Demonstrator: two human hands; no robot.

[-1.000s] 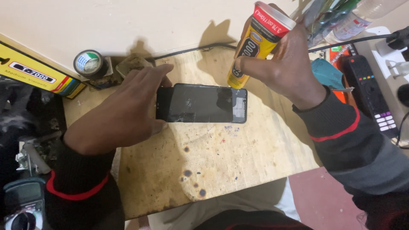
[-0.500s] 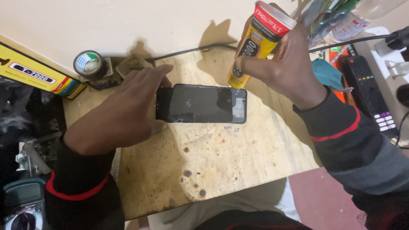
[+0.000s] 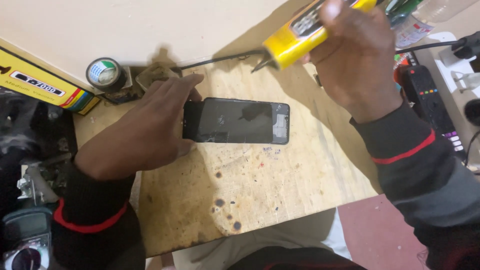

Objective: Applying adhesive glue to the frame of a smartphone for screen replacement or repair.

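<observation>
Two hands at work over a cracked phone on my plywood bench.

My left hand pins the dark phone flat on the wooden bench top, fingers stretched nearly straight along its upper left edge, thumb curled beneath the end. My right hand is wrapped tightly around a yellow tube, raised above the phone's far end, its tip tilted down to the left. A roll of black tape sits near the wall.

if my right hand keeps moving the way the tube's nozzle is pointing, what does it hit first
Probably the phone: the right hand tilts the yellow tube down-left toward its upper edge, though height above it is unclear.
</observation>
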